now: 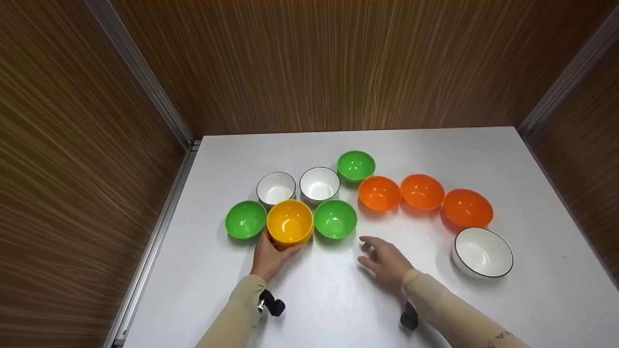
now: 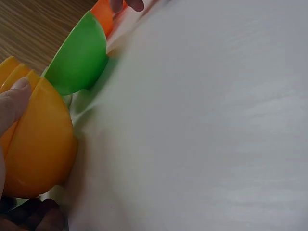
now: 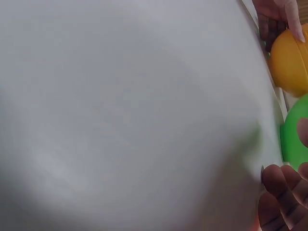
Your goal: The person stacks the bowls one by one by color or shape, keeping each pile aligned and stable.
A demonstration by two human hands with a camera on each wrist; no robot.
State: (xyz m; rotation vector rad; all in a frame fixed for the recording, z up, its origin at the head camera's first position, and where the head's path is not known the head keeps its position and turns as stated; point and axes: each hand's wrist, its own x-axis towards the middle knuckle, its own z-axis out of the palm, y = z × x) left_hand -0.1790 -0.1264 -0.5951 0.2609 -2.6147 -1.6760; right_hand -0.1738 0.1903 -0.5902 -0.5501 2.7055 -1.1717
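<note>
A stack of nested yellow bowls stands between two green bowls, one on the left and one on the right. My left hand grips the stack at its near side, and in the left wrist view the thumb lies on the yellow bowls near their rims. To the right of the near green bowl, my right hand is held over the white table with fingers loosely bent and nothing in them. The right wrist view shows its fingers close to the green bowl.
Behind the yellow stack are two white bowls and a farther green bowl. Several orange bowls curve rightward towards a larger white bowl. Wood-patterned panels border the table.
</note>
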